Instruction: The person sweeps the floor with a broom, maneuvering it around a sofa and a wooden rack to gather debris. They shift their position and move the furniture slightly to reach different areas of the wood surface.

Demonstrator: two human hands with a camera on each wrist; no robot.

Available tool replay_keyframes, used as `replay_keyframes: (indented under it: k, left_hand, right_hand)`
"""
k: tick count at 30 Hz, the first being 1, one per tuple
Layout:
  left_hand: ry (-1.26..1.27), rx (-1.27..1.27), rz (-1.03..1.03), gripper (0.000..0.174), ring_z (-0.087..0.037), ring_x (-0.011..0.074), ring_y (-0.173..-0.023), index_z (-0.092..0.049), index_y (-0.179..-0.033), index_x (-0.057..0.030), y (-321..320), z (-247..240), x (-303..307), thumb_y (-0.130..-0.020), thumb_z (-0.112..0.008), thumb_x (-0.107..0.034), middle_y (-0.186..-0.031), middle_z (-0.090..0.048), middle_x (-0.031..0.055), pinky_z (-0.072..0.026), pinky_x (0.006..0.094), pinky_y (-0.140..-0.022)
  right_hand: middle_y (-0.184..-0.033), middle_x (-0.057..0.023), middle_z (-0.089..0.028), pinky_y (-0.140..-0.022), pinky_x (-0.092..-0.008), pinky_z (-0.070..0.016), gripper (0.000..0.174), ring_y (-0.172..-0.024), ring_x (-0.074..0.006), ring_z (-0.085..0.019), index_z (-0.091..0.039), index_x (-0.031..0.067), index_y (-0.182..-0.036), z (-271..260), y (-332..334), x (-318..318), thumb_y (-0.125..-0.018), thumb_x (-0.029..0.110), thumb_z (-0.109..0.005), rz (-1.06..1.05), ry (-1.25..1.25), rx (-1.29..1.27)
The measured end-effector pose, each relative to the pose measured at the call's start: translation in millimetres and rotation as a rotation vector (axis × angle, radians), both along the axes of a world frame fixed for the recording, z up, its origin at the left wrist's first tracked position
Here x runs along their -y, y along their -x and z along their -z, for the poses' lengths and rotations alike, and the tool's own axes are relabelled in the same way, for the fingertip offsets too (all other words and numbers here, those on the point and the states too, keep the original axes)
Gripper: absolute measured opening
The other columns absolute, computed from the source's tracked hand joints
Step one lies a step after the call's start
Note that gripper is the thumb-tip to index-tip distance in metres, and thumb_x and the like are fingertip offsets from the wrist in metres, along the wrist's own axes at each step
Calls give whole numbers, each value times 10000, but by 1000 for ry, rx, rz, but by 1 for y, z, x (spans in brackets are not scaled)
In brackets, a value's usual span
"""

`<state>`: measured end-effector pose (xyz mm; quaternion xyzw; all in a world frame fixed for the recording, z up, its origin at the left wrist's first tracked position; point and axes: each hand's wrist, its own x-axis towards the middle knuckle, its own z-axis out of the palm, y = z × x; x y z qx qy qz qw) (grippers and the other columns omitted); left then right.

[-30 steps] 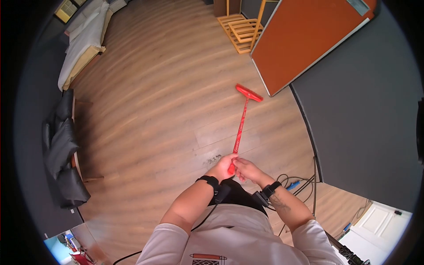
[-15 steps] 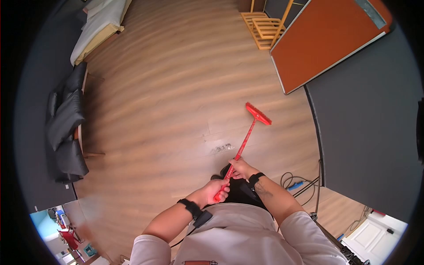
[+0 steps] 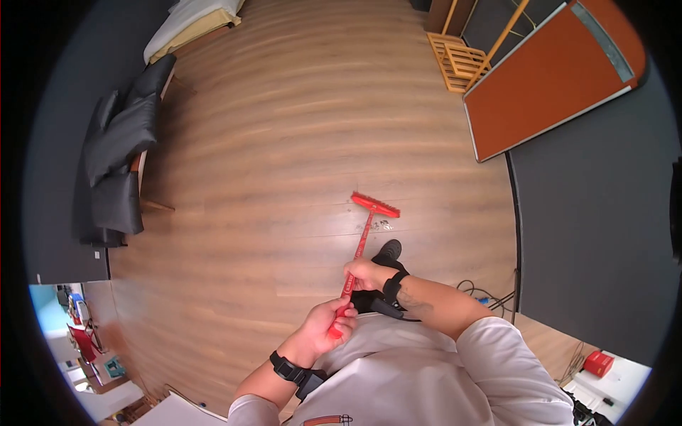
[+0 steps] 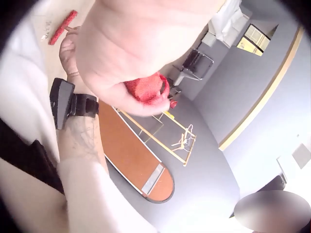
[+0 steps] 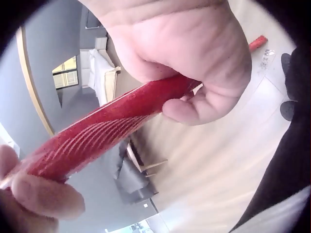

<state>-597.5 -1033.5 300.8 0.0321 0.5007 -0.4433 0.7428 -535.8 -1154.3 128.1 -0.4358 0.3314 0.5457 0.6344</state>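
A red broom slants across the wooden floor, its bristled head on the boards just beyond a small patch of dark and pale debris. The left hand grips the top end of the handle. Lower on the shaft, the right hand curls round it. In the left wrist view the red handle end pokes out of the left hand. The right wrist view has the right hand holding the red handle, the left fingers at its other end.
A black sofa lines the left wall, with a bed beyond it. At the right, an orange-red board leans near a wooden rack. Cables lie on the floor right of the person. A black shoe is close to the debris.
The broom head has moved left and nearer the person, to the far side of the debris. Both hands have shifted left; since the earliest frame they have spread apart along the handle. The view has turned.
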Motion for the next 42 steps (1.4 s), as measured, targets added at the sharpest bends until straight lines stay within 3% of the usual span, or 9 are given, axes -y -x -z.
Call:
replay_keyframes:
  k: [4, 6, 9, 16, 19, 24, 27, 35, 42]
  left_hand:
    - [-119, 260, 172, 201, -476, 129, -491, -478, -835, -40, 4, -27, 2, -860, -474, -240, -656, -498, 42, -398, 207, -368]
    - [80, 441, 403, 247, -567, 202, -570, -502, -863, -30, 3, -16, -2, -866, -453, -272, -777, -581, 101, -452, 253, -434]
    - [139, 502, 432, 216, -599, 228, -634, -532, -775, -42, 0, 67, -19, -831, -462, -239, -782, -600, 108, -481, 308, -520]
    - [-330, 294, 109, 155, -557, 247, -692, -473, -686, -76, -19, 194, -34, -742, -481, -221, -702, -543, 84, -472, 357, -673]
    - [-340, 232, 125, 219, -505, 288, -929, -453, -820, -57, -24, 197, -6, -741, -487, -258, -932, -514, 143, -420, 419, -820]
    - [-326, 105, 160, 196, -530, 269, -862, -439, -875, -38, -48, 204, 41, -773, -477, -200, -890, -524, 135, -449, 416, -780]
    - [-365, 181, 494, 145, -528, 193, -585, -448, -824, -42, -57, 216, 72, -766, -519, -154, -768, -538, 98, -474, 279, -507]
    - [-430, 99, 494, 139, -476, 194, -618, -406, -779, -45, -102, 257, 170, -702, -521, -27, -732, -420, 75, -432, 279, -506]
    - [-290, 144, 506, 106, -516, 243, -687, -487, -761, -7, -143, 250, 335, -662, -491, 29, -744, -465, 123, -458, 356, -578]
  right_hand:
    - [-521, -28, -473, -385, -292, -380, 99, -406, -156, -456, -476, 68, -599, -32, 1, -7, -680, 47, -527, -145, 71, 87]
    - [-510, -39, -425, -371, -307, -353, 61, -400, -160, -429, -460, 45, -622, -42, 1, -2, -636, 30, -518, -219, 61, 106]
    - [-535, -39, -451, -388, -276, -355, 68, -440, -140, -440, -485, 36, -637, -53, 0, 7, -665, 63, -541, -506, 191, 332]
    - [-583, 4, -446, -391, -195, -355, 146, -458, -82, -422, -435, 90, -677, -86, 10, 52, -771, 123, -541, -130, -253, -197]
    - [-601, 2, -442, -387, -162, -369, 126, -455, -70, -427, -434, 68, -713, -105, 15, 71, -794, 110, -520, 1, -323, -367]
    - [-600, -14, -447, -382, -180, -390, 70, -438, -86, -434, -457, 26, -766, -104, 11, 111, -783, 82, -495, 219, -367, -542]
    - [-598, -17, -449, -373, -181, -379, 69, -437, -90, -435, -453, 23, -792, -102, 1, 133, -783, 79, -491, 286, -369, -524]
    - [-610, -28, -452, -366, -198, -335, 85, -434, -93, -420, -455, 68, -859, -114, -34, 207, -784, 68, -496, 356, -222, -460]
    - [-635, -49, -453, -360, -211, -301, 164, -435, -111, -411, -430, 105, -878, -151, -71, 355, -753, 53, -524, 465, -135, -388]
